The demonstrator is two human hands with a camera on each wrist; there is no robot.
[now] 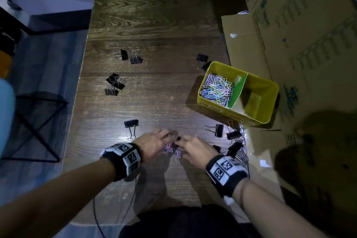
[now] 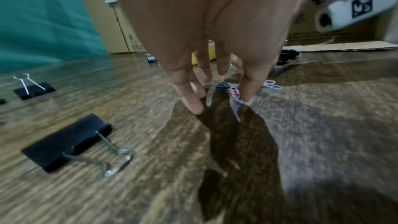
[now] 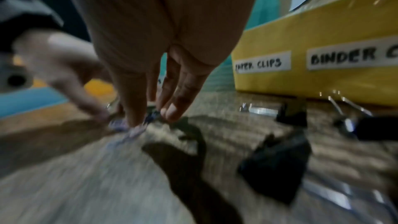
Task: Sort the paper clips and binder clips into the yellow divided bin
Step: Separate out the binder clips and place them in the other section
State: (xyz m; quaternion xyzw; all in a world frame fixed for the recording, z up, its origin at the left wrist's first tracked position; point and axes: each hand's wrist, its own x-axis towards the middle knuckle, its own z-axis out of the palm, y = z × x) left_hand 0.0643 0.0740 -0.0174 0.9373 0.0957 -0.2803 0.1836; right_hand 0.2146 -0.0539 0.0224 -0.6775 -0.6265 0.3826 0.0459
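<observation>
A small heap of coloured paper clips (image 1: 174,149) lies on the wooden table near its front edge, and both hands meet over it. My left hand (image 1: 167,135) reaches down with straight fingers, whose tips touch the table and the clips (image 2: 233,91). My right hand (image 1: 181,141) pinches some of the clips (image 3: 120,123) between thumb and fingers. The yellow divided bin (image 1: 212,105) stands at the right. Its left compartment holds many paper clips (image 1: 216,89), and its right compartment is bare. Black binder clips lie scattered, one (image 1: 131,123) just left of my left hand.
More binder clips lie at the far left (image 1: 114,81), far middle (image 1: 135,59), behind the bin (image 1: 201,59) and right of my right hand (image 1: 233,133). Flattened cardboard (image 1: 289,35) covers the right side. The bin's front (image 3: 323,84) carries labels reading paper clips and binder.
</observation>
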